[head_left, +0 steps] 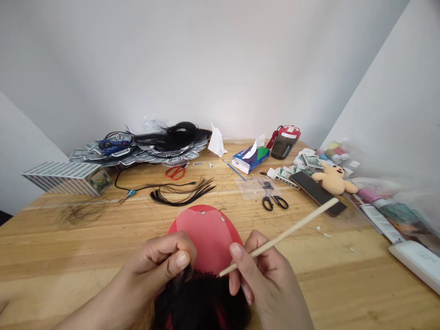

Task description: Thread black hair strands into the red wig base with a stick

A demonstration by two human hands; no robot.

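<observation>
A rounded red form (pixel 202 236) stands at the bottom middle, with two small silvery pins near its top. Black hair (pixel 202 302) covers its lower part, and the hairline runs across the red surface. My left hand (pixel 168 261) pinches a dark strand of hair at the left of that line. Between thumb and fingers, my right hand (pixel 257 270) holds a thin pale wooden stick (pixel 295 227). The stick's lower tip is at the hairline, and its other end points up to the right.
Behind the form lie a loose black hair bundle (pixel 185 195), red-handled scissors (pixel 175 173) and black scissors (pixel 271 201). Farther back are a tissue pack (pixel 250 158), a cup (pixel 286 142) and more black hair (pixel 172 137). At right are a phone (pixel 318 193) and a plush toy (pixel 333 178).
</observation>
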